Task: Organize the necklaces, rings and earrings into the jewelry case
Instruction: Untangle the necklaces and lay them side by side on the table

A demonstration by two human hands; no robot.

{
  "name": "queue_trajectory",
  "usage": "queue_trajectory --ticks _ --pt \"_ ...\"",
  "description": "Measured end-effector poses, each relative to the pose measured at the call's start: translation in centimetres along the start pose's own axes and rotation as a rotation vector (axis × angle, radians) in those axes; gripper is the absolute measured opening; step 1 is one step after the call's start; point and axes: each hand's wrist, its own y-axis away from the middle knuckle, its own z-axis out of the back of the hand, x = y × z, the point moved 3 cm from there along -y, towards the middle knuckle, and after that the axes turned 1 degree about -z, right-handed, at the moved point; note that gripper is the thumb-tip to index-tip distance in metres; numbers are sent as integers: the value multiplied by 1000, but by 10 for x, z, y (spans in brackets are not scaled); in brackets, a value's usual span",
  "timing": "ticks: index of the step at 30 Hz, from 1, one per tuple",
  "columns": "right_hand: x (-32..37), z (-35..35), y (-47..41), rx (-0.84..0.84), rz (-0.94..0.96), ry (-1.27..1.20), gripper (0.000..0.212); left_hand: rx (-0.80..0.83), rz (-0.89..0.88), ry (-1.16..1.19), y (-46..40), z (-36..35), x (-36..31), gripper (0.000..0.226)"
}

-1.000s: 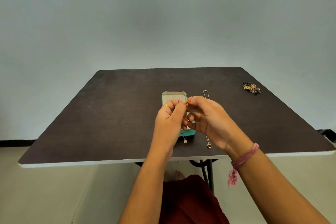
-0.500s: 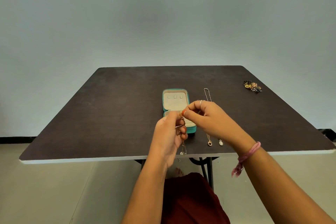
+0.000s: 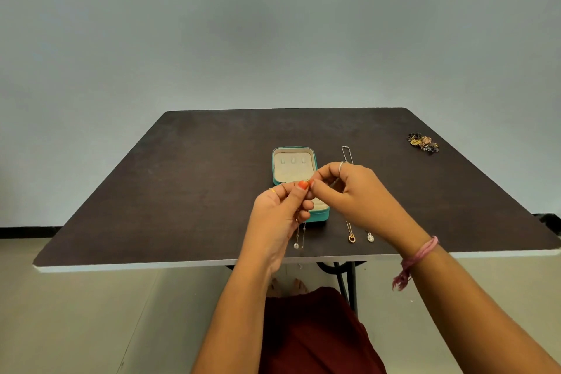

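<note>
Left grip: the left hand (image 3: 280, 215) is raised above the near part of the counter, thumb and curled fingers pinching the top of a thin necklace (image 3: 299, 235); a gold ring sits on one finger.
Right grip: the right hand (image 3: 355, 191) meets the left at the fingertips, pinching the same necklace end at its clasp; the clasp itself is too small to make out. A silver ring is on one finger and a pink thread band on the wrist.
Held necklace: its chain hangs down from the left hand, with a pale pendant at the bottom, seen just above the near counter edge.
Jewelry case (image 3: 294, 165): teal, open, cream lining, lying on the counter directly behind the hands; the near half is partly hidden by the fingers.
Other necklaces: a gold-pendant necklace (image 3: 351, 237) and a silver-pendant necklace (image 3: 370, 237) lie stretched out side by side just right of the case, partly hidden under the right hand.
Earring pile (image 3: 423, 142): a small dark and gold cluster, well apart at the far right of the counter.
Counter (image 3: 182, 191): dark brown top with a pale edge.
</note>
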Motion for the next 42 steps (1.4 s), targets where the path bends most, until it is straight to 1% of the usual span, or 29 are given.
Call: queue_trajectory --ticks 3,5,7,11,13,16,19,22,24,26,30,34,39,42 --pt "2 -1 0 -5 25 65 15 23 -32 -117 -3 1 -4 19" --pt "2 0 0 13 3 3 16 75 -24 -156 -3 0 -6 18" --pt "1 -1 0 52 -59 -150 20 127 7 -125 -1 -3 -8 16" --pt "5 -10 2 107 -177 -515 20 180 59 46 2 -9 -9 16" --pt "6 -11 4 124 -205 -597 23 191 71 102 3 -10 -9 15" --pt "5 -8 4 131 -201 -585 27 184 47 95 3 -10 -10 15" --pt "2 -2 1 111 -157 -450 29 162 14 49 2 -9 -13 16" --pt "1 0 -1 86 -128 -409 24 150 -16 -31 1 -8 -14 18" --pt "2 -2 -2 39 -108 -390 21 141 -62 -142 0 -8 -16 19" --pt "2 -3 -2 -23 -64 -333 23 134 -101 -240 0 -8 -17 19" --pt "4 2 3 -93 22 -286 23 150 -128 -314 0 -8 -20 20" --pt "2 10 5 -68 1 -415 18 162 -128 -261 0 -10 -21 17" --pt "2 19 6 -72 -127 -680 20 162 -128 -239 0 -9 -20 19" --pt "0 22 5 -65 -170 -704 22 168 -114 -199 0 -9 -20 19"
